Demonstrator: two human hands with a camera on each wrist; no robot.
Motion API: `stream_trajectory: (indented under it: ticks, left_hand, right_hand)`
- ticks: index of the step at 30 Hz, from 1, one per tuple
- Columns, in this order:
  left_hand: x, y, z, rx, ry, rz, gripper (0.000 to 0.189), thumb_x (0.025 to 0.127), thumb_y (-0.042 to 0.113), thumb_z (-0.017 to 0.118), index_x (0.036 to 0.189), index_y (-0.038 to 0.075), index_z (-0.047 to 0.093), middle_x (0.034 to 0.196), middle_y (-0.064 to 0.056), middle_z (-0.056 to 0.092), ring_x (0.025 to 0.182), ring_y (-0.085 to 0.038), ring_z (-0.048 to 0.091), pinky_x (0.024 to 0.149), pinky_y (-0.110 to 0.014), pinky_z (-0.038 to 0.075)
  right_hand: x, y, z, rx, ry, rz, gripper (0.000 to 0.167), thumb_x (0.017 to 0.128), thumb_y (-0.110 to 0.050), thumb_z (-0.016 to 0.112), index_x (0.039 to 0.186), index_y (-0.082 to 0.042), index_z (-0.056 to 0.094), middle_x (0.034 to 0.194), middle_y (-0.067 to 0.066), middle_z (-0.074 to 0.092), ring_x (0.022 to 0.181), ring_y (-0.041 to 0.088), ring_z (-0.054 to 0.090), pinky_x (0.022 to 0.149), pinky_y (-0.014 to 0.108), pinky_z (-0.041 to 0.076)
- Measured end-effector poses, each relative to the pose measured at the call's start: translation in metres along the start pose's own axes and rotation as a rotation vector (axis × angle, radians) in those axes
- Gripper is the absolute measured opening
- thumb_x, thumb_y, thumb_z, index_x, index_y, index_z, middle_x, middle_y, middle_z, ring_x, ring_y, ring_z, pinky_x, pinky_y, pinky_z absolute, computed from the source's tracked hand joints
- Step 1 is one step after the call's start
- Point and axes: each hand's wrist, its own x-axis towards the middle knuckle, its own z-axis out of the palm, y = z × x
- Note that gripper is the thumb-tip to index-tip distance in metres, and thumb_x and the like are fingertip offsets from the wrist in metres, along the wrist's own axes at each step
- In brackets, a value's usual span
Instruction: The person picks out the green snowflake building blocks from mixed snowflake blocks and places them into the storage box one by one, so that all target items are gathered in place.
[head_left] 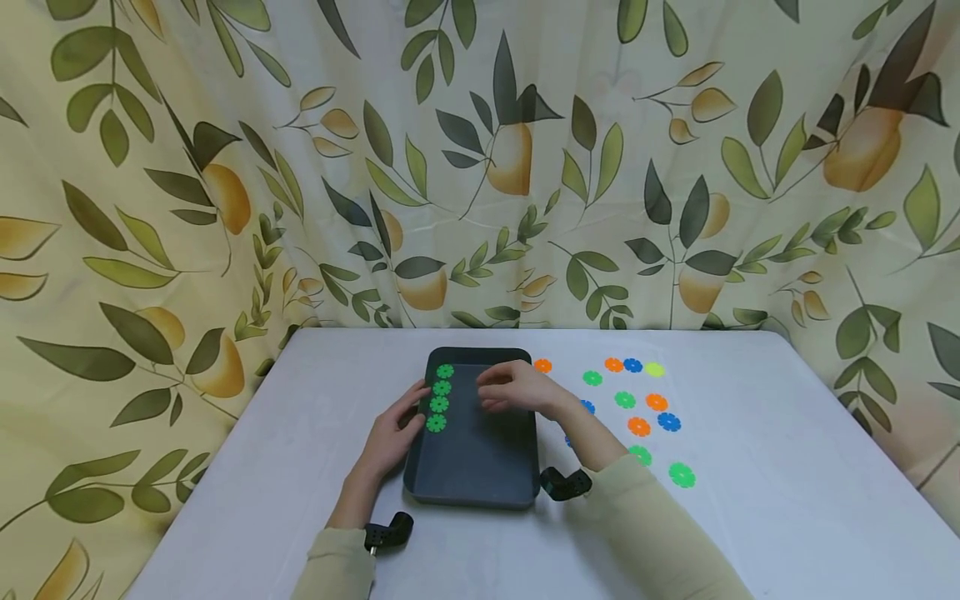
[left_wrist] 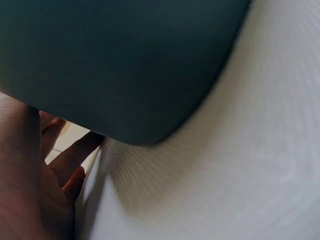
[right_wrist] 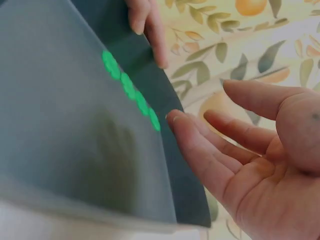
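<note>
A dark grey rectangular tray (head_left: 480,467) lies on the white table. Four green flower-shaped discs (head_left: 438,403) form a column along its left inner side; they also show as a green row (right_wrist: 131,90) in the right wrist view. My left hand (head_left: 392,433) rests against the tray's left rim, fingers and thumb spread along it. In the left wrist view, that hand's fingers (left_wrist: 70,162) are partly hidden by the tray. Above the tray's upper right part hovers my right hand (head_left: 517,387), fingers loosely bent, nothing visible between thumb and fingertips.
Right of the tray lie several loose discs: orange (head_left: 656,402), blue (head_left: 669,422), green (head_left: 682,475) and a yellow one (head_left: 654,369). My right forearm (head_left: 592,437) hides some of them. A leaf-and-fruit patterned curtain (head_left: 600,208) hangs behind the table (head_left: 735,400).
</note>
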Motion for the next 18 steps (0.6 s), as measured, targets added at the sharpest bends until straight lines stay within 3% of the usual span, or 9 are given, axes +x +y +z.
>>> stream_trajectory:
  ticks: [18]
  left_hand:
    - [0.0,0.0,0.0,0.005,0.002,0.015,0.044,0.098,0.003,0.056,0.141,0.007,0.06,0.156,-0.002,0.043,0.14,-0.027,0.044,0.112,-0.043,0.039]
  right_hand:
    - [-0.057,0.016,-0.034,0.001,0.033,0.021,0.047,0.099,-0.021,0.064,0.136,0.008,0.055,0.119,0.026,0.064,0.104,0.041,0.068,0.088,0.042,0.059]
